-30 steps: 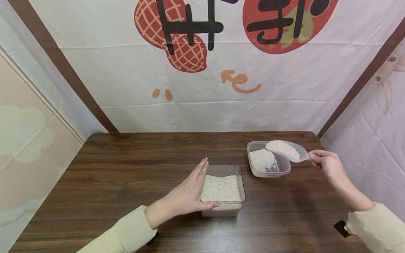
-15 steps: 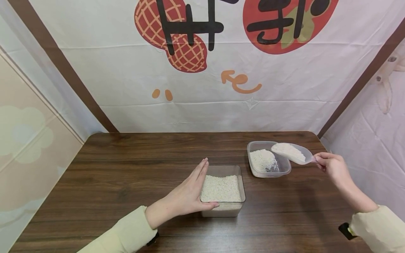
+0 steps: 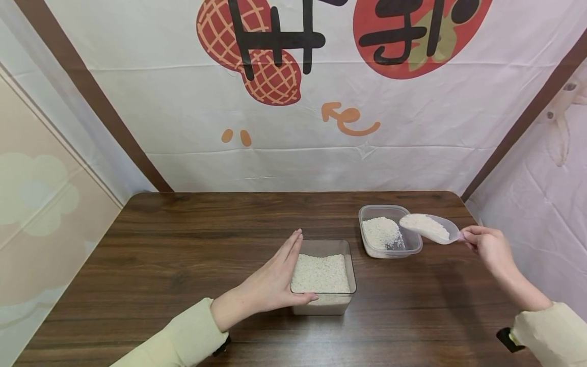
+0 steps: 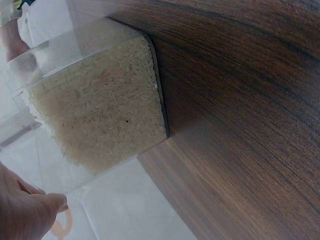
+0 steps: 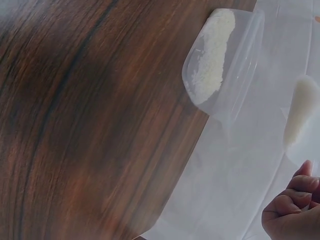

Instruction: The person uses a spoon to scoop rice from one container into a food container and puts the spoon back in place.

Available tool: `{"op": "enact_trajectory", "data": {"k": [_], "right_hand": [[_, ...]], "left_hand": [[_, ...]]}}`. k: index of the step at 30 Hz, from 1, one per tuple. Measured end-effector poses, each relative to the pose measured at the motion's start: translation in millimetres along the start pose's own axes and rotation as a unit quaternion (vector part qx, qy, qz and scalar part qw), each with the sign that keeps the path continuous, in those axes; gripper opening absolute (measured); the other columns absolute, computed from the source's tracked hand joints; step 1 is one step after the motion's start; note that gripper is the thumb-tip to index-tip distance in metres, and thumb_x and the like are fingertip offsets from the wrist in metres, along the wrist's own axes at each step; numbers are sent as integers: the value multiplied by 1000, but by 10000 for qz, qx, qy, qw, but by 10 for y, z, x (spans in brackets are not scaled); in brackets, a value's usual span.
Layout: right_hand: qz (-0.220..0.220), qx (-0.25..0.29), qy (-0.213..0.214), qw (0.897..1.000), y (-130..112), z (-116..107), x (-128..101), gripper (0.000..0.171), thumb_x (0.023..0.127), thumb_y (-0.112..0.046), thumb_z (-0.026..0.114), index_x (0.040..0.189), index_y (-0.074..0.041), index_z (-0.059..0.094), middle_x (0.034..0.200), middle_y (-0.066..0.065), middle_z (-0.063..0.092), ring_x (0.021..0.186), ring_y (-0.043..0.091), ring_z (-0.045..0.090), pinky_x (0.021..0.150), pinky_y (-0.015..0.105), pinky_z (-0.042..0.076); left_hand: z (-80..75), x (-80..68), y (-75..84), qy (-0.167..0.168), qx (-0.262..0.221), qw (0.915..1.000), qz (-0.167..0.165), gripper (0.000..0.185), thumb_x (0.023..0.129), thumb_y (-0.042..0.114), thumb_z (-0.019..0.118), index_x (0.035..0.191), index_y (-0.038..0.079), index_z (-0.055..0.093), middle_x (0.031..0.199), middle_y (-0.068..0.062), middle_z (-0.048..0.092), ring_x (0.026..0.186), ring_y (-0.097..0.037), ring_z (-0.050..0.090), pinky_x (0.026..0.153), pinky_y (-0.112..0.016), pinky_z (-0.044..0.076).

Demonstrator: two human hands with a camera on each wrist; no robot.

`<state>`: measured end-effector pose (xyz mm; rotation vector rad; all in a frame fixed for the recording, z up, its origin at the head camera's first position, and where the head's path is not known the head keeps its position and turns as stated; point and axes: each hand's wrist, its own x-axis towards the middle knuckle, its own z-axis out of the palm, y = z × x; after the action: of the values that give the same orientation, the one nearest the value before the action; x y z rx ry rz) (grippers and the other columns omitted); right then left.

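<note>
The right grip [image 3: 486, 245] pinches the handle of a clear scoop [image 3: 431, 228] heaped with rice, hanging just past the right rim of the small tub [image 3: 390, 237]. The left grip [image 3: 275, 278] lies flat, fingers straight, against the square tub [image 3: 323, 276]. A tilt could spill grains onto the surface [image 3: 183, 255].

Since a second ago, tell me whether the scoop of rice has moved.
Yes. The scoop, held by the right hand, has shifted right and slightly down, off the small container and past its right rim. The left hand stays put.
</note>
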<state>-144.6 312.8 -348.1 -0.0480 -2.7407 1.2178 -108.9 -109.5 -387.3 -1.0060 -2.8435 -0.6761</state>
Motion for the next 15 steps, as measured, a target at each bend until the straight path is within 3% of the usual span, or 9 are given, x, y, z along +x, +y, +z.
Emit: {"op": "enact_trajectory", "data": {"k": [8,15], "right_hand": [[-32,-636,43,9980,45,8,-14,29,91,-13,44,68,-4,57,50,-9,37,47,7,33,46,28,27],[21,-1160,35,9932,86,25,-26,29,92,-16,44,71,-2,57,53,-6,39,49,8,33,47,28,26]], "left_hand": [[-1,-1,-1,19,11,10000,24,109,75,60,61,143,-7,8,152,-15,1,138,-21,8,107,-35,24],[-4,-1,-4,82,43,9999,93,109,75,60,60,142,-8,9,151,-16,3,138,-22,8,108,-35,22]]}}
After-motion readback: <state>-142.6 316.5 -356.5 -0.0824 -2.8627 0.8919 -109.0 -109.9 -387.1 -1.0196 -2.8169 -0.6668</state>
